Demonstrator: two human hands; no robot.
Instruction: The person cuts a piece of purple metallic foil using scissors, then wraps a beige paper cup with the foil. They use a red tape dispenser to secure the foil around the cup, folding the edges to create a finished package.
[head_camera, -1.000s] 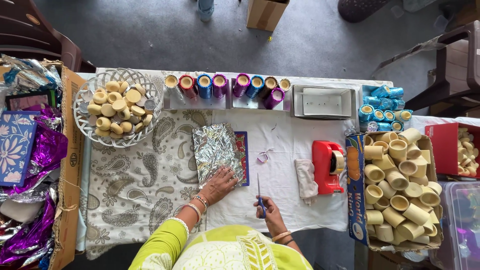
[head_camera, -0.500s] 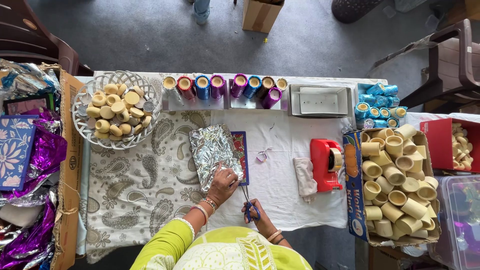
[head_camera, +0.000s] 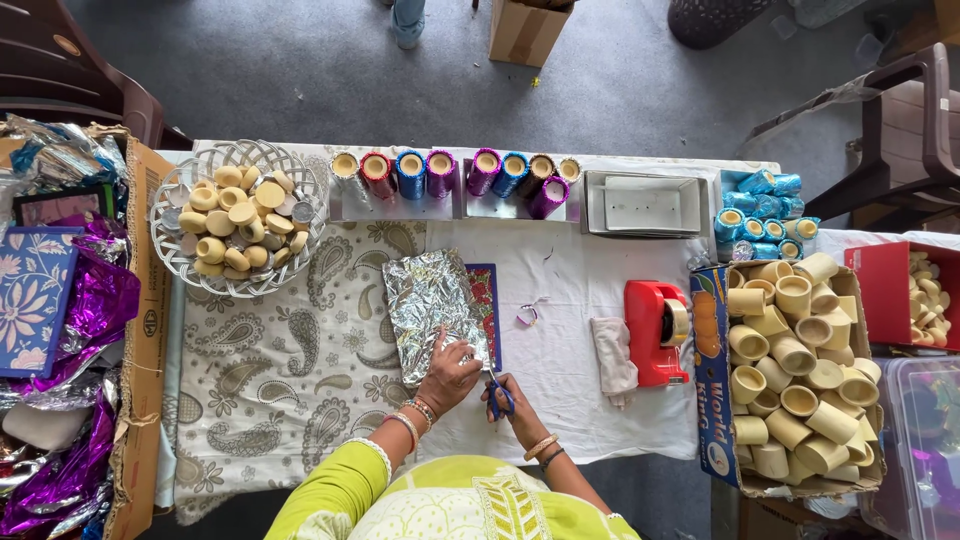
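Foil sheet (head_camera: 432, 305) at centre pinned by left hand (head_camera: 447, 372); right hand (head_camera: 505, 402) clamped on blue-handled scissors (head_camera: 497, 385); thin foil judged liable to tear; pinning fingers near the blades.

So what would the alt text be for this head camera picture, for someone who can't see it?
Seen from above, a person's left hand presses a silver foil sheet on a white-clothed table while the right hand holds blue-handled scissors. Around them: a basket of cream cups and a red tape dispenser.
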